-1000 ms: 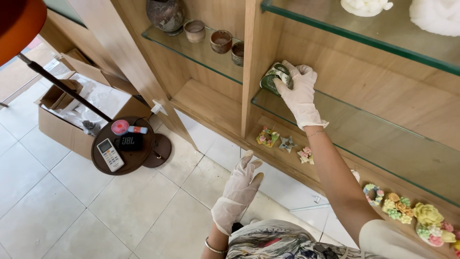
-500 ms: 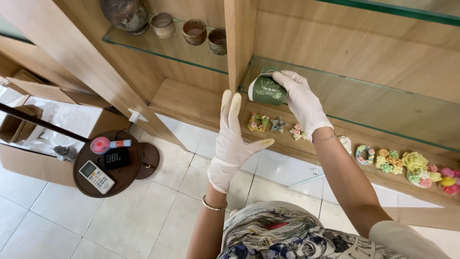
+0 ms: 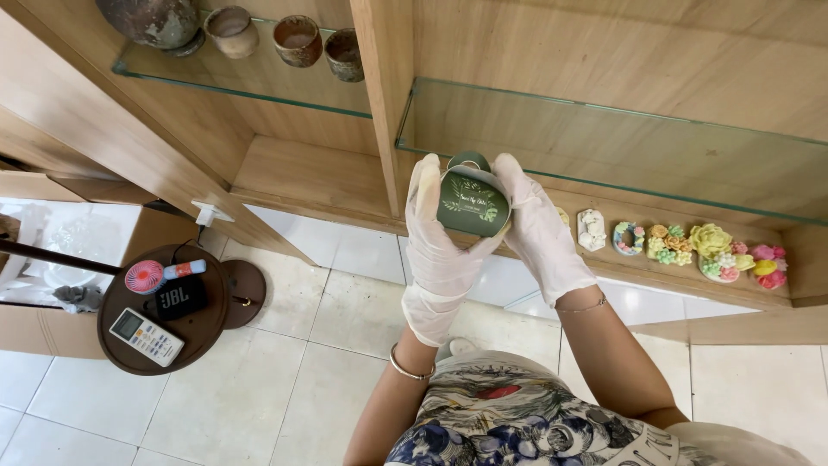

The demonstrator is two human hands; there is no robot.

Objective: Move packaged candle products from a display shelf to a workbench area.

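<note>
Both hands gloved white, cupping small dark green box (image 3: 472, 203) with leaf print between them, raised in front of glass shelf (image 3: 621, 138). Left hand (image 3: 440, 246) gripping box's left side, right hand (image 3: 542, 229) wrapped round its right side. Pastel flower-shaped pieces (image 3: 707, 246) on wooden shelf just behind. Clay cups (image 3: 297, 39) on upper glass shelf, left. Remote control (image 3: 147, 335) on round surface (image 3: 207, 321) below left.

Your gloved left hand (image 3: 442, 250) and right hand (image 3: 542, 226) cradle a small green gift box (image 3: 472, 199) before the glass shelf (image 3: 621, 147).
</note>
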